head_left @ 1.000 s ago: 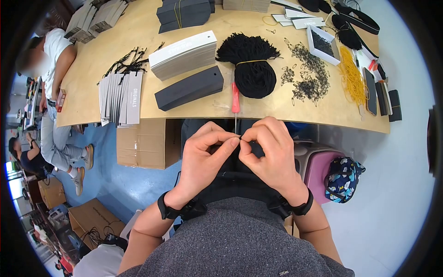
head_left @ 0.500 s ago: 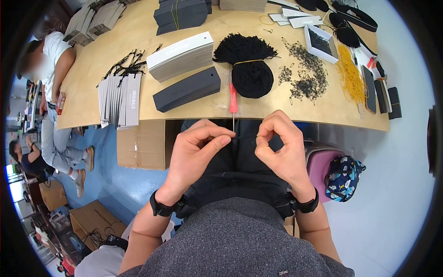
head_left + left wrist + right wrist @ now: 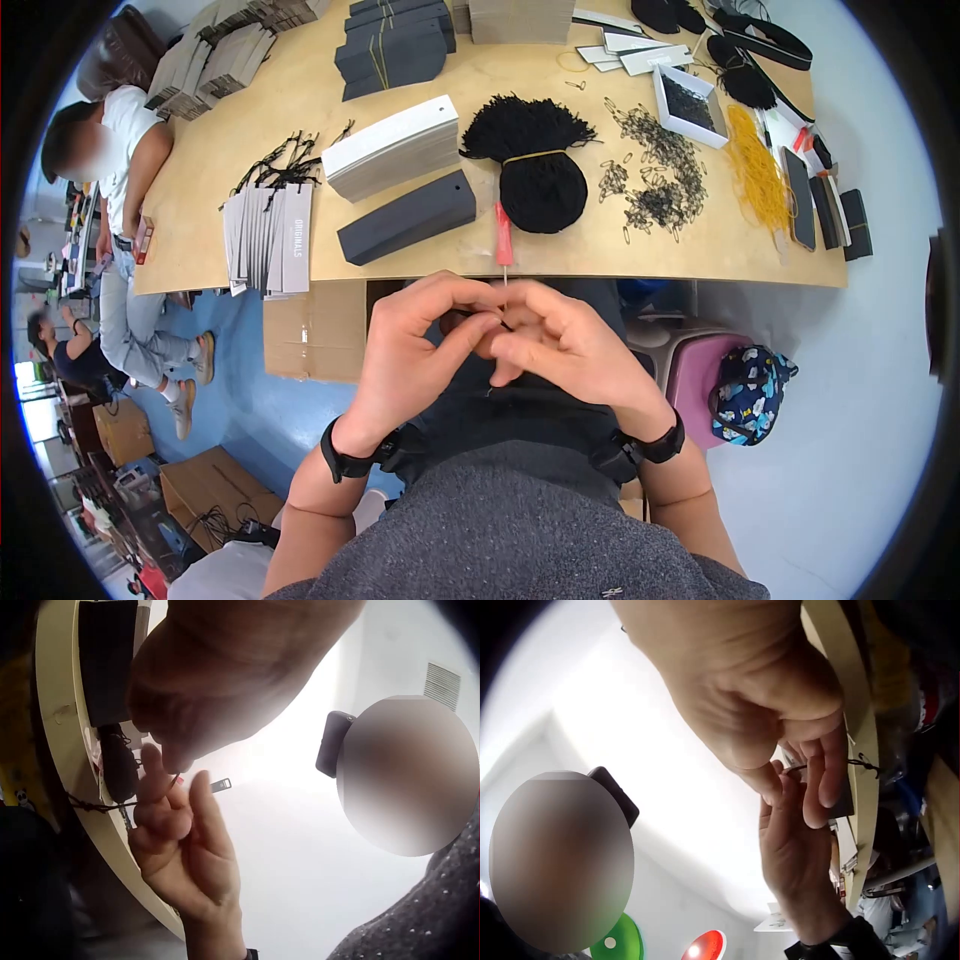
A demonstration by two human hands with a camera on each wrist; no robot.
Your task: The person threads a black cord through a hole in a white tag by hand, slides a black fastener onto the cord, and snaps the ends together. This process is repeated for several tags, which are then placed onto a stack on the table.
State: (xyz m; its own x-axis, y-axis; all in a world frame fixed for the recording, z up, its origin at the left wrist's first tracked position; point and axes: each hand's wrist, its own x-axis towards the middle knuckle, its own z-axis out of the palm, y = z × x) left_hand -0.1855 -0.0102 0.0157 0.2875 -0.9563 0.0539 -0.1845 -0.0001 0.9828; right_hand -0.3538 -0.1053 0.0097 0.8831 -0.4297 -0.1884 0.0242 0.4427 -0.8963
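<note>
In front of the table edge, my left hand (image 3: 415, 325) and right hand (image 3: 575, 345) meet at their fingertips. A thin black cord (image 3: 101, 806) runs between the right hand's fingers, its knotted end trailing out toward the table. The left hand pinches the cord near the right fingertips, thumb against index finger. Part of the cord is hidden behind the fingers. Just beyond the hands, a red-handled tool (image 3: 503, 235) lies at the table edge, its thin metal shaft pointing toward me. A banded bundle of black cords (image 3: 543, 190) lies behind it.
On the table (image 3: 300, 60) are a dark tag stack (image 3: 405, 220), a white-topped tag stack (image 3: 390, 150), corded grey tags (image 3: 265, 240), scattered small pins (image 3: 660, 180), a white box (image 3: 690, 105) and yellow bands (image 3: 755, 170). A person (image 3: 130, 150) sits at left.
The hands were together a second ago, moved apart, and are together again now. The right hand's fingers have shifted from a tight pinch to a looser spread around the cord.
</note>
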